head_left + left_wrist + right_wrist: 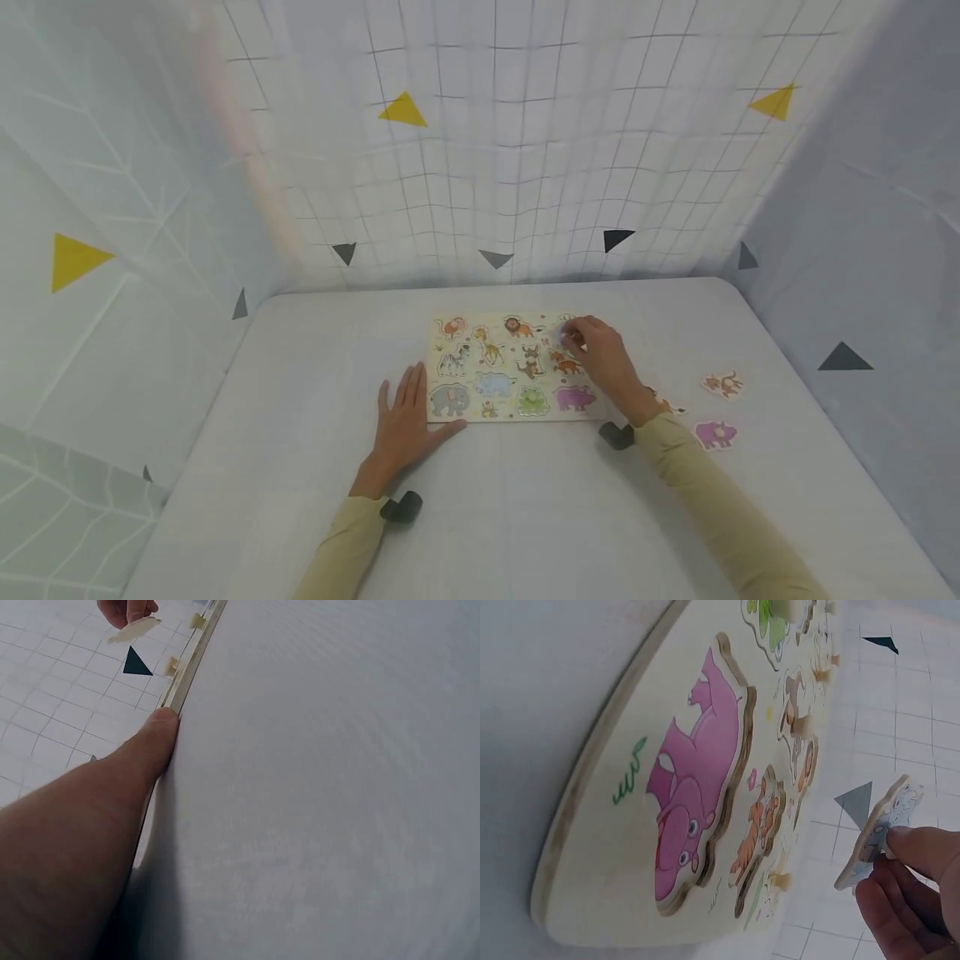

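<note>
My right hand (600, 354) pinches a wooden puzzle piece (877, 832) with a pale grey-blue print, held just above the upper right part of the animal puzzle board (540, 412). Which animal it shows I cannot tell. My left hand (403, 425) lies spread at the board's left side, its thumb (161, 724) against the front edge. In the right wrist view, the purple hippo recess (697, 765) and the orange tiger recess (756, 832) have their cut-out walls exposed. Several other places, such as the green frog (765, 622), carry a piece with a knob.
On the white table right of the board lie a brown animal piece (723, 384) and a purple hippo piece (716, 434). Another orange-brown piece (670, 403) is partly covered by my right forearm. A grid-patterned cloth wall (480, 183) stands behind the table.
</note>
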Tool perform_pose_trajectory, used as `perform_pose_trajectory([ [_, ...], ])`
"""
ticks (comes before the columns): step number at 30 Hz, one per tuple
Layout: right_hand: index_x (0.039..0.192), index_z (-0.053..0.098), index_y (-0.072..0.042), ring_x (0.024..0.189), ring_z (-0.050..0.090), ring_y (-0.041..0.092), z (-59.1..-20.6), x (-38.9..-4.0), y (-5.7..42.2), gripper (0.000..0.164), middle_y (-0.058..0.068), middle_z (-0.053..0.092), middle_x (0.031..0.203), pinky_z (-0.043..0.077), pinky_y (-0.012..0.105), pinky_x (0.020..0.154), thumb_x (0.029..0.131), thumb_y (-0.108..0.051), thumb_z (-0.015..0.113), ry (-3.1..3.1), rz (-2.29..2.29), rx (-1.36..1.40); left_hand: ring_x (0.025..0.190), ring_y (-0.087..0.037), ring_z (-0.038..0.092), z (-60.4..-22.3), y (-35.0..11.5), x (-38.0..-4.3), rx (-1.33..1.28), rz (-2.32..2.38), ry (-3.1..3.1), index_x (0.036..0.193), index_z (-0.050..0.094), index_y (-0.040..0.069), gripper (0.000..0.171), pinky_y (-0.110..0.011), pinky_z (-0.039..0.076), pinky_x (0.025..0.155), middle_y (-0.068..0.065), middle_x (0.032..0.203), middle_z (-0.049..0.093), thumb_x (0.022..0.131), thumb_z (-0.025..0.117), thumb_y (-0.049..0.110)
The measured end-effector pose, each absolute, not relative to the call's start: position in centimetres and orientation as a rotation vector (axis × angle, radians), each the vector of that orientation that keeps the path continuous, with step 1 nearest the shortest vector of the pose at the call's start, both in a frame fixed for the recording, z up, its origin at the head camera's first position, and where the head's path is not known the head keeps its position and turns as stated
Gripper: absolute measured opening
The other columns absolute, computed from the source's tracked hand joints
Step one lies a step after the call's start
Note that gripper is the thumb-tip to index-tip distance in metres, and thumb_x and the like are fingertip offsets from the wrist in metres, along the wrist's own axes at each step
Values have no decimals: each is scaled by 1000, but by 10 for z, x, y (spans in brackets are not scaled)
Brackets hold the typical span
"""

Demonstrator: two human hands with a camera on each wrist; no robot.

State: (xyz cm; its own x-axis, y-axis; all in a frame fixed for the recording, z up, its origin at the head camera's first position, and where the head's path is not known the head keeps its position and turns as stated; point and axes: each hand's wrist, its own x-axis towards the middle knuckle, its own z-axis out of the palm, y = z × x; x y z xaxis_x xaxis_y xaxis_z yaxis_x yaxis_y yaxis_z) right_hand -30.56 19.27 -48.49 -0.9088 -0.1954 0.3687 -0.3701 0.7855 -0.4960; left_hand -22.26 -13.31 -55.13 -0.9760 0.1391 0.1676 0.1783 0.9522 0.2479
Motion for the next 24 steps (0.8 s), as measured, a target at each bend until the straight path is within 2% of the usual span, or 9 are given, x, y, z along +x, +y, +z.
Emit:
perform_pose_trajectory([
  [11,97,63,-13,85,56,15,-484,-302,176,13,3,61,96,48,32,72,85,-16,60,-2645,803,548,143,-20,12,-552,-134,-224,-236,-380,-2959,145,8,10,110,-56,6,112,-2,154,12,68,45,78],
  [18,93,65,-14,76,54,13,-485,-297,154,12,1,62,86,47,27,65,86,-21,59,-2671,745,599,143,-20,13,-553,-136,-224,-234,-390,-2949,145,8,10,110,-56,6,112,-2,154,12,68,45,78],
  [24,90,66,-18,80,54,10,-489,-289,135,10,-5,63,84,47,27,70,86,-24,58,-2746,739,641,143,-21,14,-555,-135,-223,-248,-418,-2945,145,8,9,110,-56,6,112,-3,154,12,68,46,78],
])
